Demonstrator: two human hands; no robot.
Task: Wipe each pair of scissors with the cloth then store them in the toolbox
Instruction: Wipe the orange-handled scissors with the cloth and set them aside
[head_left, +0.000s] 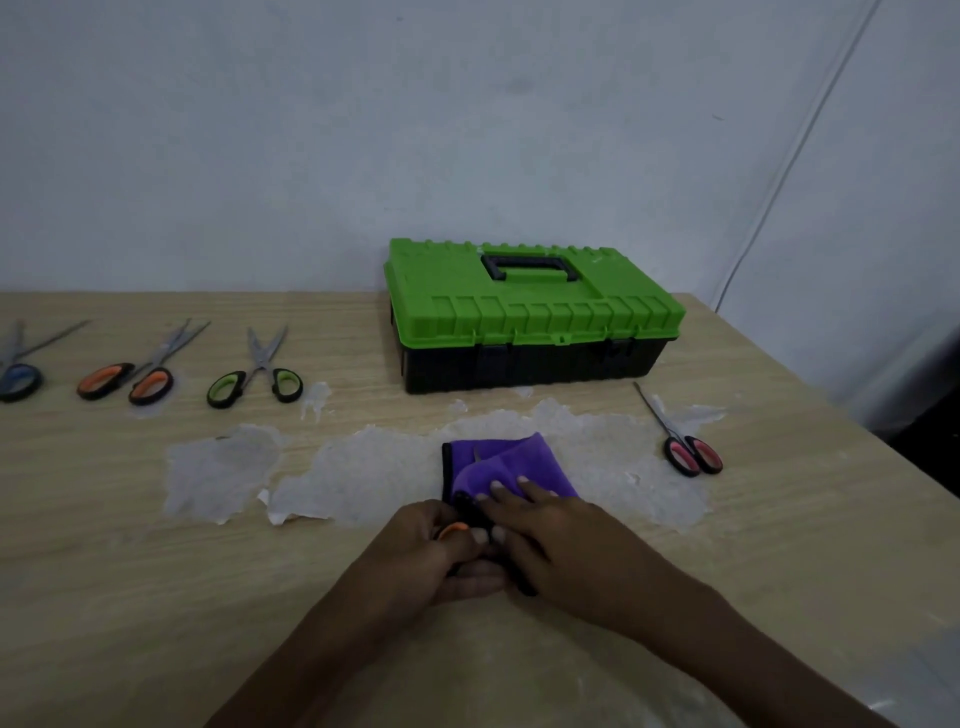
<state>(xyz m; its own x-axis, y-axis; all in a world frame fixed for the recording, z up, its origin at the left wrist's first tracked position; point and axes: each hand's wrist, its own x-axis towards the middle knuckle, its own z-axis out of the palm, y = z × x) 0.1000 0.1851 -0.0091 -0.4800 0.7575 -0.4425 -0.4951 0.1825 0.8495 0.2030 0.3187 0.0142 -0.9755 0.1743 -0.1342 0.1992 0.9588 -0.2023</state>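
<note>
The work surface was a light wood-grain table (156, 571) set against a plain pale wall (260, 130), with a thin cable (779, 182) running diagonally down the wall. The tabletop finish was peeled away in pale patches (223, 467).

The toolbox (530, 317), green lid on a black base, stood at the back of the table with its lid closed and its black carry handle (530, 267) lying flat.

Positions relative to the toolbox:
- The purple cloth (524, 457) lay directly in front of the toolbox, folded over on itself.
- The held scissors (451, 530) lay in front of the toolbox at the near edge of the cloth. An orange part of the handle showed, and the blades were largely covered by the folded cloth.
- The pink scissors (685, 447) lay closed on the table in front of the toolbox's right end.
- The green scissors (260, 374) lay to the left of the toolbox, blades parted.
- The orange scissors (140, 371) lay further left, and the blue scissors (21, 369) furthest left, at the frame edge.

Hand states:
- The left hand (431, 551) had its fingers curled round the handle of the held scissors.
- The right hand (550, 530) lay flat with its fingers extended, pressing the cloth down over the blades.
</note>
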